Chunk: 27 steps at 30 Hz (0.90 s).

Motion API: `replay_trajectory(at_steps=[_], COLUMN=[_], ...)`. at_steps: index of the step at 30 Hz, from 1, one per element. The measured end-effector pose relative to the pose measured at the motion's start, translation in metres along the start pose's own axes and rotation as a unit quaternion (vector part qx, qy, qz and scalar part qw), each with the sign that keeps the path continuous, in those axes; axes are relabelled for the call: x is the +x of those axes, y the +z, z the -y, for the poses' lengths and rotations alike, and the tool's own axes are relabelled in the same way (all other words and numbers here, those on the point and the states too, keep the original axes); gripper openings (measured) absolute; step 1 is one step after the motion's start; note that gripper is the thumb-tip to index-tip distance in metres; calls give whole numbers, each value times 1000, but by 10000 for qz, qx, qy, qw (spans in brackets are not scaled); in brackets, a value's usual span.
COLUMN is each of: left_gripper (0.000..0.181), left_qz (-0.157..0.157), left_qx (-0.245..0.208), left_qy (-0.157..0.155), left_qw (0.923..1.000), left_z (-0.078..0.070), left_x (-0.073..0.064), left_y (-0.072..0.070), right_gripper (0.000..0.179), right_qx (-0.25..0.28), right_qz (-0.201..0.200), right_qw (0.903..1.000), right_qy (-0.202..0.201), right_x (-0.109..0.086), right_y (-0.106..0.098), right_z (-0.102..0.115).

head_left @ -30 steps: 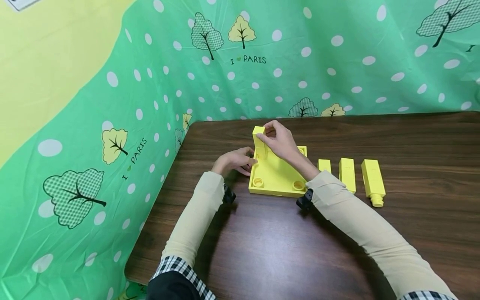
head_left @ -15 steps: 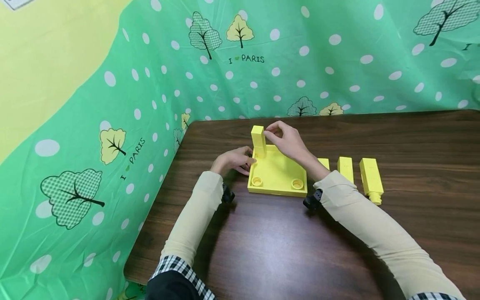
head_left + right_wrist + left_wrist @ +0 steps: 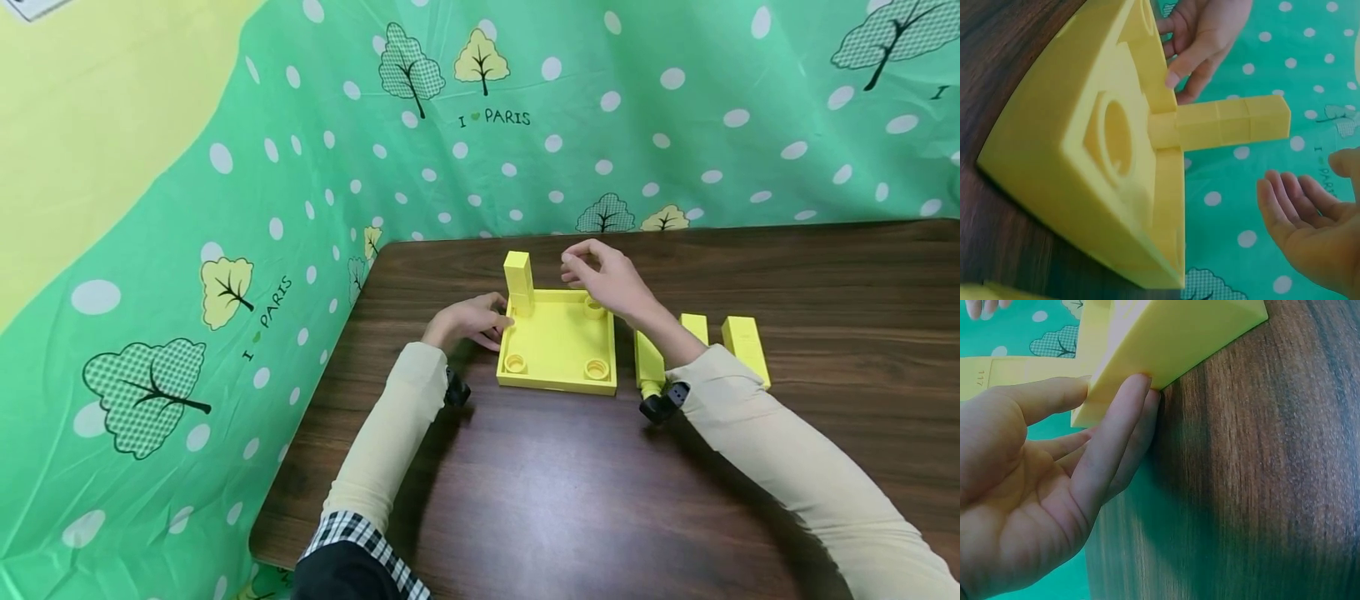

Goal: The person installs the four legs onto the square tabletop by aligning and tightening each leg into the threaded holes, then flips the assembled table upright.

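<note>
A square yellow base (image 3: 558, 337) with raised rims and round corner sockets lies on the table. One yellow leg (image 3: 519, 279) stands upright in its far left corner. My left hand (image 3: 471, 321) holds the base's left edge, thumb at the rim and fingers against the outer wall, as the left wrist view also shows. My right hand (image 3: 607, 275) is in the air above the far right corner, apart from the leg and holding nothing. In the right wrist view its fingers are loosely curved.
Several more yellow legs lie right of the base: a near one (image 3: 649, 362) partly under my right wrist, another leg (image 3: 694, 327), and a far right leg (image 3: 746, 346) partly behind the sleeve. A green patterned cloth (image 3: 450, 183) hangs behind the dark wooden table (image 3: 510, 483).
My right hand has let go of the upright leg and moved right, away from it. The leg stays standing in the corner. The left hand has kept its place.
</note>
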<state>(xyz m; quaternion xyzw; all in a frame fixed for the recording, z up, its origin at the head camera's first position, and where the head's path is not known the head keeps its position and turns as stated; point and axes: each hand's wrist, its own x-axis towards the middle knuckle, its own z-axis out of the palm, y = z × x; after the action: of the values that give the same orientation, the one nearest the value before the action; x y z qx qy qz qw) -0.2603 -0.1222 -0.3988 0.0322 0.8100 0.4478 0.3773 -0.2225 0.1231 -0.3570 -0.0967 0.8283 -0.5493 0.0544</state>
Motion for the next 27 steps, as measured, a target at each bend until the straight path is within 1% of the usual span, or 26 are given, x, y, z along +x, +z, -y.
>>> replay_trajectory(at_steps=[7,11,14,20,27], left_gripper=[41,41,41,42,43], left_qz=[-14,2,9,-9,-30], left_qx=[-55,-39,-19,-29,-43], left_qy=[-16,-29,-28,-24,-42], left_qw=[10000,10000,10000,10000,10000], left_z=[-1,-1,-1,-2,-1], left_x=[0,0,0,-1,0], left_y=[1,1,1,1,3], right_gripper=[47,48,49,44,46], right_qx=[124,132,55,-160,-328], right_qz=[-85,-87,-116,-224,-132], right_qw=[9999,9999,9999,9996,9991], right_qy=[-32,19,80,76,216], right_x=[-9,-15,-19,-28,-43], right_y=[-11,-17,-23,-34,-48], right_z=[-7,-11,-13,-15,-22])
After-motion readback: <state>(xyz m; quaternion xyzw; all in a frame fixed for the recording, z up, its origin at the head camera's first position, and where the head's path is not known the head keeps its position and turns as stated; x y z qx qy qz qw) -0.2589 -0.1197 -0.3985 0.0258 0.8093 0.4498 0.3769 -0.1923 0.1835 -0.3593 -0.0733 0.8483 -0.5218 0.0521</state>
